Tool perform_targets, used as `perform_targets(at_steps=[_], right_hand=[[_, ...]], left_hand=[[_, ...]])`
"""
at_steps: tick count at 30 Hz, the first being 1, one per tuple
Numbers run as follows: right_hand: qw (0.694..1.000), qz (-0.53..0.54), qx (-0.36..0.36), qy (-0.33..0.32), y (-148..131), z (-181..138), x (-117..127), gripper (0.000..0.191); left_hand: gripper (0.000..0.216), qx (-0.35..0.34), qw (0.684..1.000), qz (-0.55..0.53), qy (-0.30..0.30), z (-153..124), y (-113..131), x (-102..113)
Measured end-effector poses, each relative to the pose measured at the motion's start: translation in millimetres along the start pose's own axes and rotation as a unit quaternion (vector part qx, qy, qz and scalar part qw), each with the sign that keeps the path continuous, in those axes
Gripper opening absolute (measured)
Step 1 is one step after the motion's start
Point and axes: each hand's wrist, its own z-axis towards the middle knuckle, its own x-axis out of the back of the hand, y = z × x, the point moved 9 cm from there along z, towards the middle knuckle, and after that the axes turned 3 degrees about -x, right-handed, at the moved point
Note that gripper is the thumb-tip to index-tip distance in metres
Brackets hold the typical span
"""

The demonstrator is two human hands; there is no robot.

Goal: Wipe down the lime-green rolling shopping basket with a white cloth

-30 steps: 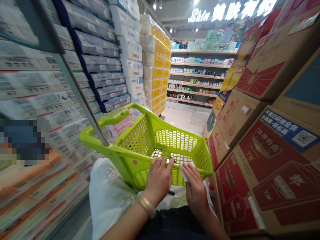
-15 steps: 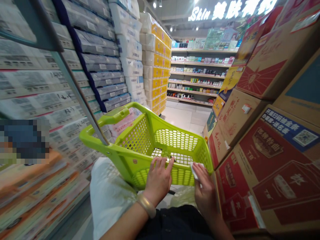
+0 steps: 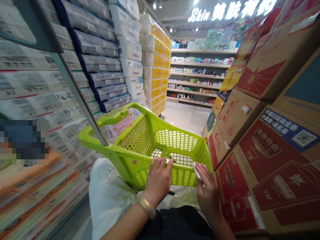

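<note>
A lime-green plastic shopping basket [image 3: 175,133] with lattice walls stands before my knees, its inside showing only the lattice floor. A long grey-handled metal pull bar [image 3: 77,96] rises from its left end. My left hand [image 3: 158,178] rests on the near rim, fingers spread over the edge and holding nothing. At the right end of the near wall, my right hand [image 3: 206,185] presses a folded white cloth or tissue [image 3: 197,171] against the green plastic, fingers together over it. Most of the white piece is hidden under the fingers.
Cardboard cartons [image 3: 275,160] are stacked close on the right. Tall piles of packaged paper goods [image 3: 155,63] line the left side. Beyond the basket lie a tiled floor [image 3: 183,113] and shelves of small products [image 3: 197,73]. A pixelated patch covers something at far left.
My right hand and the white piece have slid slightly to the right along the near rim. The left hand and the basket stay almost where they were.
</note>
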Motion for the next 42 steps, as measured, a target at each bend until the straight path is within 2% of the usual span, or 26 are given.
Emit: perform_targets(at_steps=[3, 5, 8, 12, 14, 17, 20, 22, 24, 29, 31, 33, 36, 39, 42], right_hand=[[0.994, 0.035, 0.075, -0.067, -43.6, 8.9, -28.8, 0.05], [0.989, 0.05, 0.099, -0.094, -58.0, 11.7, -37.7, 0.052], [0.99, 0.053, 0.092, -0.093, -45.7, 9.1, -29.4, 0.052], [0.998, 0.016, 0.032, -0.042, -1.7, 0.1, -1.9, 0.047], [1.0, -0.002, 0.002, -0.015, 8.8, -1.1, 4.3, 0.045], [1.0, 0.006, 0.019, -0.018, -9.2, 5.1, -8.0, 0.045], [0.993, 0.038, 0.087, -0.068, -46.7, 13.8, -32.3, 0.048], [0.989, 0.052, 0.108, -0.091, -59.2, 16.8, -40.3, 0.05], [0.988, 0.056, 0.107, -0.092, -55.8, 16.3, -37.5, 0.051], [0.997, 0.024, 0.057, -0.051, -14.2, 5.2, -11.4, 0.048], [0.998, 0.013, 0.04, -0.036, -8.0, 3.7, -7.4, 0.046], [0.998, 0.012, 0.044, -0.034, -15.7, 6.8, -12.3, 0.046], [0.995, 0.025, 0.081, -0.06, -42.2, 16.3, -30.4, 0.048], [0.99, 0.041, 0.111, -0.08, -57.4, 22.8, -41.0, 0.05], [0.991, 0.041, 0.103, -0.072, -45.2, 21.3, -34.8, 0.049]], left_hand=[[0.059, -0.004, 1.0, -0.002, 0.005, -0.2, 0.2, 1.8], [0.061, -0.006, 1.0, -0.004, 0.006, -0.3, 0.0, 2.5], [0.061, -0.008, 1.0, -0.002, 0.005, -0.5, -0.1, 2.1], [0.059, -0.01, 1.0, 0.004, 0.008, -0.9, 0.8, 0.3], [0.057, -0.009, 1.0, 0.009, 0.009, -1.2, 1.2, -0.7], [0.053, -0.005, 1.0, 0.017, 0.01, -1.8, 1.0, -2.2], [0.051, -0.007, 1.0, 0.023, 0.012, -2.3, 0.7, -2.5], [0.051, -0.008, 1.0, 0.024, 0.012, -2.6, 0.3, -2.7], [0.052, -0.009, 1.0, 0.026, 0.01, -2.9, 0.2, -3.4], [0.051, -0.006, 0.999, 0.03, 0.013, -3.6, 2.2, -3.4], [0.046, 0.002, 1.0, 0.017, 0.016, -1.5, 1.5, 0.0], [0.034, 0.012, 1.0, -0.009, 0.014, 3.7, -0.9, 4.8], [0.019, 0.01, 0.999, -0.039, -0.009, 16.4, -3.8, 9.5], [0.027, 0.002, 0.999, -0.039, -0.027, 27.9, -6.5, 10.5], [0.029, -0.003, 0.999, -0.05, -0.01, 32.5, -8.3, 11.3]])
